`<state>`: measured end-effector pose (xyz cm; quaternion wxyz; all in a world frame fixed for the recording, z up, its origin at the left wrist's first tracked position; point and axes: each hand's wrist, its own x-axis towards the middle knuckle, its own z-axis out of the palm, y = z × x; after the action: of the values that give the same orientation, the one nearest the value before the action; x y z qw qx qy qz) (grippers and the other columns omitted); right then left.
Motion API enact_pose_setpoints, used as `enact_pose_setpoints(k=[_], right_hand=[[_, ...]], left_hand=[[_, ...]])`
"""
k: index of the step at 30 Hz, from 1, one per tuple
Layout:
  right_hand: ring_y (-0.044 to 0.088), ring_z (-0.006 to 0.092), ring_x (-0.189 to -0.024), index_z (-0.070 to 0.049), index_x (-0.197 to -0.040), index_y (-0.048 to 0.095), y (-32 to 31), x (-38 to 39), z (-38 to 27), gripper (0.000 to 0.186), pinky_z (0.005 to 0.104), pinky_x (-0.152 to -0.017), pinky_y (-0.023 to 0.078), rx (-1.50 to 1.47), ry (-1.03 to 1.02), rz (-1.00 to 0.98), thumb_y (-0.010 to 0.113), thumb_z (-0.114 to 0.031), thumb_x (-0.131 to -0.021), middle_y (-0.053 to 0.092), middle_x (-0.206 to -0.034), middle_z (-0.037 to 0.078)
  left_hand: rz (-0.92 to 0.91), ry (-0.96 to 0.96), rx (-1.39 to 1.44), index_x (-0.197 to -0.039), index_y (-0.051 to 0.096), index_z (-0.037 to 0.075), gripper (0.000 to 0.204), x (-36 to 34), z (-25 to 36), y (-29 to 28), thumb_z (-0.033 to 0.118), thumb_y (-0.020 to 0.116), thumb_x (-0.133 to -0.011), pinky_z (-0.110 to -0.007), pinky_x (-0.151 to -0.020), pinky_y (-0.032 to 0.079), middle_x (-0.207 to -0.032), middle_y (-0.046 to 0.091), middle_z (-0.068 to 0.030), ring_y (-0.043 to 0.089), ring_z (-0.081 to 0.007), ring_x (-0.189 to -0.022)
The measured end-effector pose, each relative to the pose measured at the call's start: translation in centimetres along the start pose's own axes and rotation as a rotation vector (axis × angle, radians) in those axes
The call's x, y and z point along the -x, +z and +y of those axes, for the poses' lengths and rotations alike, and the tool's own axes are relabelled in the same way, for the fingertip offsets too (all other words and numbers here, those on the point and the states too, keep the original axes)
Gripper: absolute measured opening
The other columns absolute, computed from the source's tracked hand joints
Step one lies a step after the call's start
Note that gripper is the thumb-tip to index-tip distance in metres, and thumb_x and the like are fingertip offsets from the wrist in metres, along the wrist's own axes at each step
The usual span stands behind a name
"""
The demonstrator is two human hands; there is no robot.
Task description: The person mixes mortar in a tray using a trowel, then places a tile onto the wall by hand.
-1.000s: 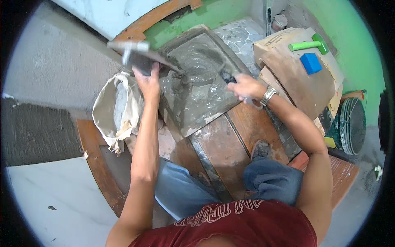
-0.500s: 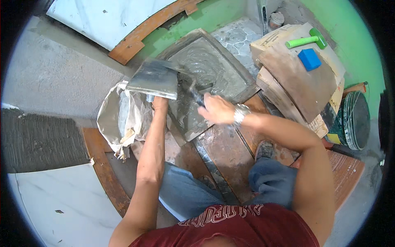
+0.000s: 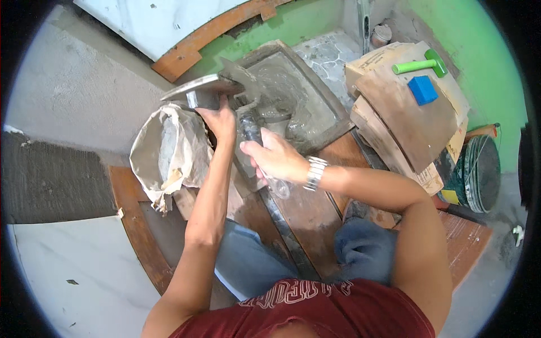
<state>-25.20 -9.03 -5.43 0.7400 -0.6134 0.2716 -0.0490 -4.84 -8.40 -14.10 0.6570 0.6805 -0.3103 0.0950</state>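
My left hand (image 3: 221, 121) is closed under a flat rectangular trowel (image 3: 203, 85), gripping the handle beneath its tilted plate. In my right hand (image 3: 276, 159) is a pointed trowel by its dark handle (image 3: 251, 127). Its grey, mortar-smeared blade (image 3: 239, 74) is up against the right edge of the flat trowel; whether they touch I cannot tell. Both tools are over the near left side of a shallow mixing tray (image 3: 329, 107) holding wet grey mortar (image 3: 276, 90). The flat trowel's upper face shows only edge-on.
An open sack (image 3: 149, 152) of grey powder stands left of my left forearm. To the right, a green mallet (image 3: 420, 66) and blue block (image 3: 422, 90) lie on stacked boards and boxes (image 3: 394, 112). A bucket (image 3: 482, 174) stands beyond. Combed mortar (image 3: 53, 183) and pale tile (image 3: 84, 265) lie left.
The flat trowel has tipped from showing its broad face to nearly edge-on. My right hand has come left and nearer to me, bringing the pointed trowel's blade to the flat trowel's edge.
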Motion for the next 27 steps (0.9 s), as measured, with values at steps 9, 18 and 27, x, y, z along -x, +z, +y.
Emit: enact_pose_setpoints(k=[9,18,27], right_hand=[[0.066,0.0191,-0.061,0.002,-0.097,0.059,-14.5,-4.0,7.5,0.040,0.0384,-0.058,0.054,0.499,0.068,-0.043,0.061,-0.038,-0.093,0.067,-0.076,0.010],[0.065,0.0355,-0.070,0.001,-0.102,0.062,-9.7,6.0,5.3,0.041,0.0452,-0.066,0.049,1.087,0.184,-0.154,0.061,-0.040,-0.095,0.064,-0.073,0.022],[0.065,0.0494,-0.082,0.003,-0.111,0.058,-2.5,8.1,12.5,0.050,0.0563,-0.074,0.051,1.092,0.139,-0.202,0.056,-0.044,-0.096,0.066,-0.085,0.031]], left_hand=[[-0.007,-0.051,0.099,-0.129,0.044,-0.012,0.063,-3.5,0.4,-4.0,0.013,0.079,-0.083,-0.041,-0.107,0.039,-0.126,0.060,-0.0247,0.057,-0.0353,-0.117],[-0.022,-0.415,0.033,-0.114,0.062,-0.010,0.037,-3.1,8.4,-5.0,0.015,0.070,-0.088,-0.039,-0.093,0.046,-0.110,0.069,-0.0211,0.063,-0.0295,-0.101],[-0.001,-0.229,0.202,-0.114,0.062,-0.009,0.034,-2.9,6.1,-4.3,0.009,0.070,-0.085,-0.037,-0.090,0.047,-0.107,0.069,-0.0167,0.063,-0.0260,-0.097]])
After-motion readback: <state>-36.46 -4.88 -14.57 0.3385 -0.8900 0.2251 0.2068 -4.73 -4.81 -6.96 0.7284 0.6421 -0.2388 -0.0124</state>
